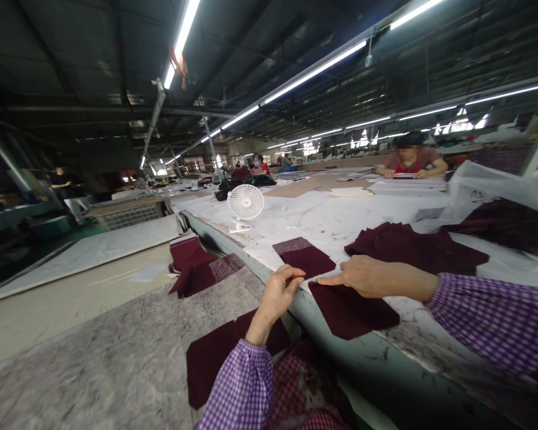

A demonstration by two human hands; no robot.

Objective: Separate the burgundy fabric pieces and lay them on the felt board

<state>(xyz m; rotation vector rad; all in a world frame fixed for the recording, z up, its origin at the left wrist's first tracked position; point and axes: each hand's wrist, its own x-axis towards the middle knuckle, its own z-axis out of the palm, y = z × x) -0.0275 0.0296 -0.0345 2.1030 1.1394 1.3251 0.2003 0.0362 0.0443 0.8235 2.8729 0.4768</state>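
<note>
My left hand [280, 292] is closed, thumb and index finger pinched at the near corner of a maroon fabric piece [311, 261] with a grey patterned strip at its far end. Just to the right, my right hand [363, 276] stretches its index finger to the corner of a second maroon fabric piece [354, 310], its other fingers curled. That second piece hangs partly over the table's edge. Another maroon piece [210, 358] lies beneath my left forearm, partly hidden by it.
A pile of maroon fabric [412, 248] lies right on the white table [291, 212], beside clear plastic sheeting [488, 191]. A small white fan [245, 203] stands farther back. More maroon pieces [201, 269] rest on the lower left surface [116, 346]. A co-worker [410, 158] sits across.
</note>
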